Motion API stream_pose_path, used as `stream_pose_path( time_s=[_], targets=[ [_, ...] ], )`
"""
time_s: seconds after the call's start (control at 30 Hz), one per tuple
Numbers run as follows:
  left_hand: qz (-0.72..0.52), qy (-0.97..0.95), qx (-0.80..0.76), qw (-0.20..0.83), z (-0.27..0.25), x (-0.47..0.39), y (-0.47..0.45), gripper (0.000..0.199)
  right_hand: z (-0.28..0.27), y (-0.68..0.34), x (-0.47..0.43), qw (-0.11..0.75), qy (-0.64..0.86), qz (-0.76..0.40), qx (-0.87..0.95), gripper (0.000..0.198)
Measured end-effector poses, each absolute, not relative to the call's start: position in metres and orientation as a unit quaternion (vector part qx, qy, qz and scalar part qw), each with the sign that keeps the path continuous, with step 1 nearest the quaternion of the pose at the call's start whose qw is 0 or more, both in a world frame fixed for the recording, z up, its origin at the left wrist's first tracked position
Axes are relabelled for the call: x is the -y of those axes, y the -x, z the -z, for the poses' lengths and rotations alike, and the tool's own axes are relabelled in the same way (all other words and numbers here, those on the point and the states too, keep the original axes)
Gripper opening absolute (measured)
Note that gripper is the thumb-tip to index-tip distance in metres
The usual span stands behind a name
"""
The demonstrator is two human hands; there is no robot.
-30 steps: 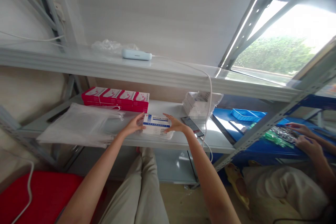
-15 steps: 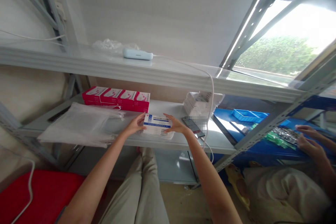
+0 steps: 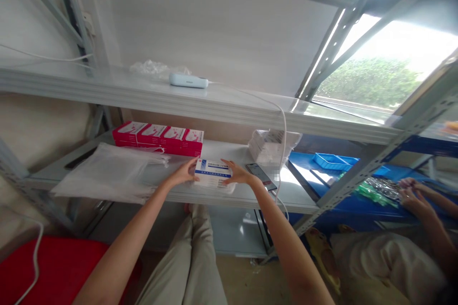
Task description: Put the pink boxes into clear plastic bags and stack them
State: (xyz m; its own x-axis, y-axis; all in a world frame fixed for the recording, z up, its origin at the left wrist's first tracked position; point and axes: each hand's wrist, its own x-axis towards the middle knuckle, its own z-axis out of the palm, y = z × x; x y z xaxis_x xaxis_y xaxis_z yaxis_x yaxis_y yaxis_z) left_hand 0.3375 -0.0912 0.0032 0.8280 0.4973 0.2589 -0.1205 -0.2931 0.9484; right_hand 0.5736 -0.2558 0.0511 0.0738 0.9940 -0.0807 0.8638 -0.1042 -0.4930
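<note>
A small stack of white boxes with a blue stripe [image 3: 213, 174] sits on the middle shelf in front of me. My left hand [image 3: 183, 173] grips its left end, with the thumb low at the near side and the fingers at the far corner. On the right end, my right hand [image 3: 236, 173] holds it the same way, its fingers curved round the side. Behind my left hand stands a row of red boxes [image 3: 159, 139] in stacks. A phone [image 3: 261, 176] lies just right of my right hand.
A translucent plastic bag [image 3: 103, 174] lies flat on the left. Wrapped white packs [image 3: 266, 145] stand at the back right, with a white cable [image 3: 284, 147] hanging before them. A pale device [image 3: 188, 80] rests on the upper shelf. At right, another person's hands [image 3: 417, 198] are near green packets [image 3: 375, 190].
My view has shifted slightly, so the shelves sit a little lower in the picture. Both my hands stay at the ends of the box stack. The other person's hands have moved slightly.
</note>
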Motion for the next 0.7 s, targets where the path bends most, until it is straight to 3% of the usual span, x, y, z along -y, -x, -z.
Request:
stream_pose_path(
  time_s=[0.17, 0.33, 0.5, 0.7],
  targets=[
    [-0.22, -0.887, -0.131, 0.383, -0.038, 0.102, -0.342, 0.095, -0.074, -0.562, 0.245, 0.044, 0.747, -0.191, 0.636, 0.126],
    [-0.097, -0.95, -0.139, 0.262, -0.058, 0.105, -0.353, 0.101, -0.082, -0.547, 0.231, -0.013, 0.735, -0.174, 0.655, 0.127],
    [-0.047, -0.969, -0.15, 0.188, -0.063, 0.103, -0.358, 0.099, -0.082, -0.544, 0.234, 0.015, 0.719, -0.152, 0.678, 0.117],
    [-0.036, -0.974, -0.137, 0.175, -0.076, 0.109, -0.352, 0.103, -0.093, -0.54, 0.25, 0.063, 0.709, -0.169, 0.681, 0.117]
  ],
)
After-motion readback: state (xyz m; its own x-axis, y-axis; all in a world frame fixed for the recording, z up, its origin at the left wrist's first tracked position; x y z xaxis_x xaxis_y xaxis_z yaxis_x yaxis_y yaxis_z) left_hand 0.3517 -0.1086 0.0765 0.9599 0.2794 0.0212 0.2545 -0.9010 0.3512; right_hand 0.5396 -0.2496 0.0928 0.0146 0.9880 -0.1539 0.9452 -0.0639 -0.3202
